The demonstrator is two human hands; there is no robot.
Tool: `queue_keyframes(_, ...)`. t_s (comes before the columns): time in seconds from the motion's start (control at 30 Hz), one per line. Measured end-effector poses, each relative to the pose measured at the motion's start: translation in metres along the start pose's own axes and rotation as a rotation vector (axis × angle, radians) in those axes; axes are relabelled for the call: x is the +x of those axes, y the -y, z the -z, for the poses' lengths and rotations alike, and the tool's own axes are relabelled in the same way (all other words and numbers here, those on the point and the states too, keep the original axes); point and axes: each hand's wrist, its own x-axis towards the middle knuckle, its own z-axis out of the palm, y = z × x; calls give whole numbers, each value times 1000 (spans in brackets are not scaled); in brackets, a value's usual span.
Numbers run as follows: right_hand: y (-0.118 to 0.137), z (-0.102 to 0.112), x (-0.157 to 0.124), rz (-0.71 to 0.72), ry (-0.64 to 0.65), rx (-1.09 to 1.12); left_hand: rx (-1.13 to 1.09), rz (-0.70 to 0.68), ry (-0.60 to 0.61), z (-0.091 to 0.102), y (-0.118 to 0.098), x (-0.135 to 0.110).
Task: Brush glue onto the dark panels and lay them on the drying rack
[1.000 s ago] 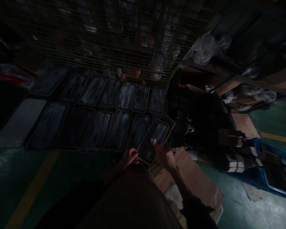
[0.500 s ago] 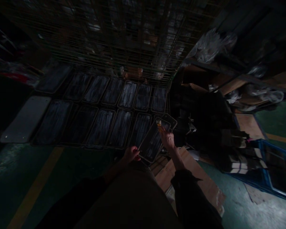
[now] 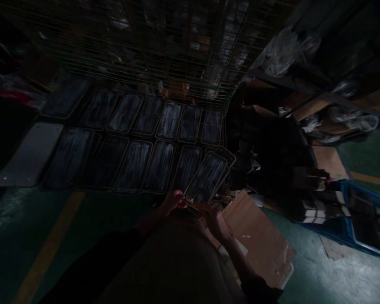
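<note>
My left hand (image 3: pixel 172 200) grips the near corner of a dark rectangular panel (image 3: pixel 205 178) streaked with white, held tilted above the floor. Closed around a small brush (image 3: pixel 196 205) with an orange handle, my right hand (image 3: pixel 215 220) has the bristles at the panel's near edge. More panels lie stacked under the held one at its far corner (image 3: pixel 227 154). Beyond it, two rows of several similar streaked panels (image 3: pixel 136 143) lie flat on the floor.
A wire-mesh cage (image 3: pixel 152 46) rises behind the panel rows. Brown cardboard (image 3: pixel 256 236) lies by my right knee. A pale blank panel (image 3: pixel 30 153) sits at the left. Cluttered shelves (image 3: pixel 307 105) and a blue crate (image 3: pixel 361 219) stand on the right. A yellow line (image 3: pixel 47 249) crosses the green floor.
My right hand drew the brush from the panel's far end back down to its near edge. The held panel now shows white streaks along its length.
</note>
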Motion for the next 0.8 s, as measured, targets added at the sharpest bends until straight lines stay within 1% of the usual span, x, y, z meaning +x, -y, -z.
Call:
queue_keyframes(0.07,-7,1,6,-69,-53,146,26,-9,10,1,0,0)
queue_keyframes(0.13,-14,7,17,-121,-143,215,74,-28,-15,1,0,-1)
queue_keyframes(0.2,-17,16,29,-154,-295,211,110,-54,-43,1,0,-2)
queue_keyframes(0.27,-15,23,39,-158,-449,180,124,-62,-53,0,-1,-3)
queue_keyframes(0.33,-10,25,46,-150,-533,180,126,-64,-43,0,-1,-4)
queue_keyframes(0.37,-8,23,48,-143,-538,195,129,-64,-39,0,-2,-4)
queue_keyframes(0.47,-6,14,48,-128,-454,234,156,-60,-52,0,-2,-4)
queue_keyframes(0.6,-13,5,28,-170,-380,215,166,-30,-63,0,-3,-3)
queue_keyframes(0.73,-28,12,1,-232,-250,275,167,-9,-40,-1,-4,-3)
queue_keyframes(0.8,-35,22,-3,-269,-262,304,191,0,-29,0,-4,-3)
